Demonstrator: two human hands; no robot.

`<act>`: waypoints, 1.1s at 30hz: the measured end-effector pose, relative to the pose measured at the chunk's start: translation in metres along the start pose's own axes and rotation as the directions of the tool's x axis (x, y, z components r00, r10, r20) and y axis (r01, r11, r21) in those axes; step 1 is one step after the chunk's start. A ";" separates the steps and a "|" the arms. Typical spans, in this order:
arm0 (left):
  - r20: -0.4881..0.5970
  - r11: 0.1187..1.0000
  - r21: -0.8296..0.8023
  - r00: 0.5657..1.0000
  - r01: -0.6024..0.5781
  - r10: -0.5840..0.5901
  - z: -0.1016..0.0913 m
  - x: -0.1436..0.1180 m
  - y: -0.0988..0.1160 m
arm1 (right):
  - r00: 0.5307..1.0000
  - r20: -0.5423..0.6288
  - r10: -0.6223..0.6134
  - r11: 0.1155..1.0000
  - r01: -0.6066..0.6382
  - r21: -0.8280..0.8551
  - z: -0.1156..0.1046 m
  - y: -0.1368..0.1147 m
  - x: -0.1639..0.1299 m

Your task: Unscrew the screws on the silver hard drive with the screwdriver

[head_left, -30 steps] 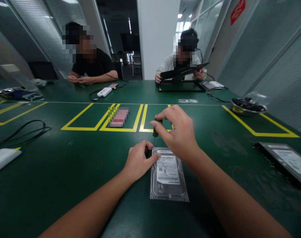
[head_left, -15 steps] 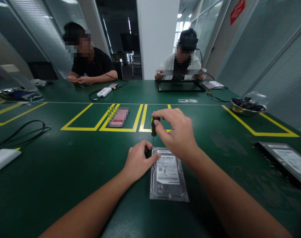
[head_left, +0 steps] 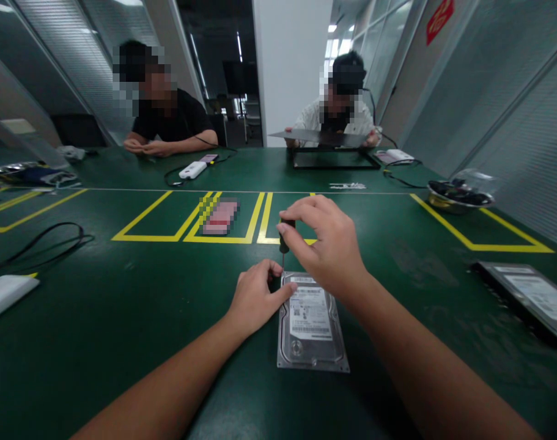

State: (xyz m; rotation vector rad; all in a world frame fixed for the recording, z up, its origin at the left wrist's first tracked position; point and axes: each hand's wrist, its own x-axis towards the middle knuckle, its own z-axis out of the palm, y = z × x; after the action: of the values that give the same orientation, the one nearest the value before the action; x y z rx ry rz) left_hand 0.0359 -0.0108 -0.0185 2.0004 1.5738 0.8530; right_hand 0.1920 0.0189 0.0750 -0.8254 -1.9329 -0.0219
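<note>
Silver hard drive [head_left: 311, 321] lies beside the left hand [head_left: 258, 297], thumb touching.

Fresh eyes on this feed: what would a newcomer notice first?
Probably the hard drive lying label-up at front centre, the left grip at its far-left corner and the right grip holding a near-upright screwdriver over that corner. Next, the yellow tape outlines across the green table, then another drive at the right edge.

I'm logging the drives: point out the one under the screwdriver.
The hard drive in the middle: the left hand rests on it, and the screwdriver in the right hand stands at its far-left corner. The other drive, far right, lies untouched.
</note>
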 end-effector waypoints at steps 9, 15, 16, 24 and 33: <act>0.012 1.000 -0.002 1.000 0.000 0.000 -0.001 0.000 -0.001 | 0.998 -0.044 0.035 0.998 -0.038 -0.054 0.002 0.002 -0.001; 0.008 1.000 0.011 1.000 0.003 -0.003 0.000 -0.001 -0.001 | 0.998 -0.068 0.008 0.998 -0.012 -0.054 0.005 0.003 -0.003; 0.006 1.000 0.012 1.000 0.001 -0.001 0.000 0.000 -0.001 | 0.998 -0.063 0.005 0.998 -0.009 -0.056 0.005 0.003 -0.003; 0.009 1.000 0.008 1.000 0.002 -0.002 0.000 0.000 -0.001 | 0.999 -0.039 0.007 0.999 -0.008 -0.033 0.002 0.001 -0.001; 0.006 1.000 0.009 1.000 -0.007 0.007 0.000 0.001 -0.002 | 0.999 -0.046 0.019 0.999 -0.022 -0.046 0.002 0.001 -0.001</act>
State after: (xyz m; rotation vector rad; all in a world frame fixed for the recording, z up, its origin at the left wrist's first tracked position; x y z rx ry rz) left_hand 0.0348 -0.0098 -0.0199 2.0139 1.5704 0.8432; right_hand 0.1909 0.0201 0.0728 -0.8683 -1.8875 -0.0726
